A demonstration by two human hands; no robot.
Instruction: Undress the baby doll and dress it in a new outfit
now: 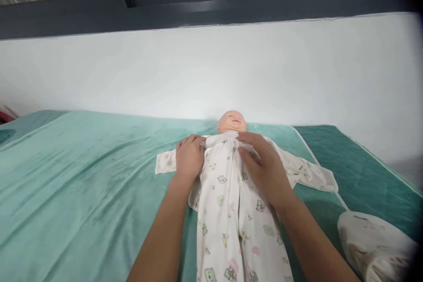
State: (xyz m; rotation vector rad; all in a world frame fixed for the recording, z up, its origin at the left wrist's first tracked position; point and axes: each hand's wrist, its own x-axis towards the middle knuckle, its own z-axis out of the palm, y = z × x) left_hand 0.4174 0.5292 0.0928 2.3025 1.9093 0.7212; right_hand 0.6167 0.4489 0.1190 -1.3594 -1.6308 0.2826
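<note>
A baby doll (232, 121) lies on its back, its head by the wall. It wears a white patterned top (310, 172) with the sleeves spread to both sides. Over its front lie white baby pants (221, 202) with small animal prints, their upper edge near the neck. My left hand (191, 155) rests palm down at the left shoulder, across the sleeve and beside the pants' upper corner, fingers laid over the cloth. At the right side of the chest is my right hand (264, 163), its thumb apart from the fingers, over the pants' upper edge. The doll's body is covered.
Light green sheet (99, 194) covers the surface, with a few folds. A darker green quilted cloth (357, 158) lies at the right. Near the lower right corner sits a white printed cloth item (373, 242). Behind stands a white wall (165, 75) below a dark window frame (211, 6).
</note>
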